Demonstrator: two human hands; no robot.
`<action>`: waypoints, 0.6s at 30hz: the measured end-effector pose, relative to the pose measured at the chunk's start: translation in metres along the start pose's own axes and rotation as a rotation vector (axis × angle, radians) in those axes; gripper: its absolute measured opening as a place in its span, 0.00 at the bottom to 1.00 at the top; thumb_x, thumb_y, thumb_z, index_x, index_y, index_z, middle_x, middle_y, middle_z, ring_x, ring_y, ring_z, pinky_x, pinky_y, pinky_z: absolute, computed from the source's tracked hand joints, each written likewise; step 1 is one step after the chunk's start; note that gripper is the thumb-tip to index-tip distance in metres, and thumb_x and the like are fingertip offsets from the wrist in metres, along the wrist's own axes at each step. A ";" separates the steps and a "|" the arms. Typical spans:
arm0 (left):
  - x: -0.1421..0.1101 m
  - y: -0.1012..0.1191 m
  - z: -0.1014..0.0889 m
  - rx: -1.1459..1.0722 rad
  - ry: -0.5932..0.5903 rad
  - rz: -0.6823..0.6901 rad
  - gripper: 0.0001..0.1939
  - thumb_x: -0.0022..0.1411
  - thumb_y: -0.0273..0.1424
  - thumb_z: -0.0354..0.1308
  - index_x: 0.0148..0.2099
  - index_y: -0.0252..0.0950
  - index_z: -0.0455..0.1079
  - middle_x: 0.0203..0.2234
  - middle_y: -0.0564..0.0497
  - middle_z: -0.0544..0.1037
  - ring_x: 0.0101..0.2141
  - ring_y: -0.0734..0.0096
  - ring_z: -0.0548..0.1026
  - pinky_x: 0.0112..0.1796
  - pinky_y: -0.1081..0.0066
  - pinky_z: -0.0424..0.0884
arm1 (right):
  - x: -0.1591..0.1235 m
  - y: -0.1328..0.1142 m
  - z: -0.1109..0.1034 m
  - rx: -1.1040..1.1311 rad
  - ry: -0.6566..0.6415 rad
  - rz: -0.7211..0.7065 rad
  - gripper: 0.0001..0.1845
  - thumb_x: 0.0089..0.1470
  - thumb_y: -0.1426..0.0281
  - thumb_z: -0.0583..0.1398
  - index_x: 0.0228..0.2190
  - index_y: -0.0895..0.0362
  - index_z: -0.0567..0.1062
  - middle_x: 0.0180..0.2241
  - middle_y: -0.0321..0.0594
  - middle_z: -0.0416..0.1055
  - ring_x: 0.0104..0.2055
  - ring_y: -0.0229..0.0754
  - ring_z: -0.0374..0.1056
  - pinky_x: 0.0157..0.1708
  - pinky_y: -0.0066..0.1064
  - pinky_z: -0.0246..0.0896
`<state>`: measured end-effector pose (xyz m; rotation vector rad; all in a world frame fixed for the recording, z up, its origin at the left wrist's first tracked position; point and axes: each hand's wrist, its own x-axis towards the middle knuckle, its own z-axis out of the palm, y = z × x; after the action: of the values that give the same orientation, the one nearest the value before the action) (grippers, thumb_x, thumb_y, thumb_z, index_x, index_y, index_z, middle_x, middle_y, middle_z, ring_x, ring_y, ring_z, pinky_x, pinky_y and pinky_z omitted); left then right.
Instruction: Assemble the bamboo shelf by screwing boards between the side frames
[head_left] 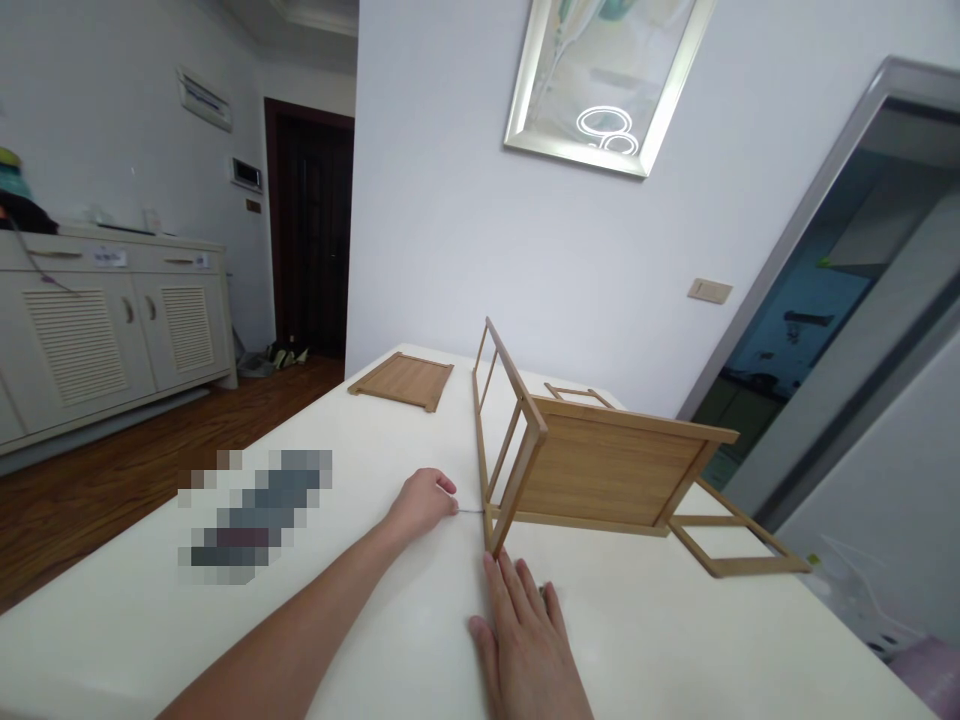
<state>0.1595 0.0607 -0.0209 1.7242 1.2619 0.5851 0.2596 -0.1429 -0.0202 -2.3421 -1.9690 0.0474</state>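
Note:
My left hand point(424, 502) is closed in a pinch on a thin metal rod that looks like a hex key point(471, 511). The rod's far end meets the lower part of an upright wooden side frame point(512, 490). My right hand point(525, 630) lies with fingers stretched out on the table, fingertips against the near foot of that frame. A small dark thing point(543, 596) shows by its ring finger, too small to name. A wooden panel point(607, 465) stands on edge, joined to the side frame and reaching right to a second wooden frame point(716, 573).
On the white table point(360, 620) a loose wooden panel point(405, 382) lies flat at the back left. A blurred, pixelated item point(259, 520) is at the left. Behind the table are a wall and a framed picture point(607, 90); a white cabinet point(112, 320) stands at the far left.

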 end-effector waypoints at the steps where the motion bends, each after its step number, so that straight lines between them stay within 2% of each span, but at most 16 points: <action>1: 0.000 0.000 0.000 -0.003 0.004 -0.001 0.13 0.46 0.24 0.64 0.38 0.34 0.74 0.29 0.50 0.82 0.31 0.68 0.78 0.28 0.75 0.67 | 0.000 0.000 0.000 -0.003 -0.007 0.001 0.31 0.66 0.56 0.44 0.65 0.55 0.53 0.66 0.42 0.48 0.67 0.57 0.45 0.62 0.59 0.46; 18: -0.003 0.002 0.004 0.127 0.077 0.046 0.08 0.49 0.24 0.60 0.35 0.37 0.71 0.31 0.51 0.81 0.33 0.68 0.77 0.31 0.74 0.67 | 0.001 0.000 -0.002 -0.012 -0.016 0.003 0.31 0.66 0.56 0.43 0.65 0.55 0.53 0.66 0.41 0.46 0.68 0.56 0.44 0.63 0.58 0.45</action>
<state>0.1625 0.0568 -0.0209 1.8552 1.3407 0.6153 0.2598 -0.1420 -0.0179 -2.3598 -1.9786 0.0543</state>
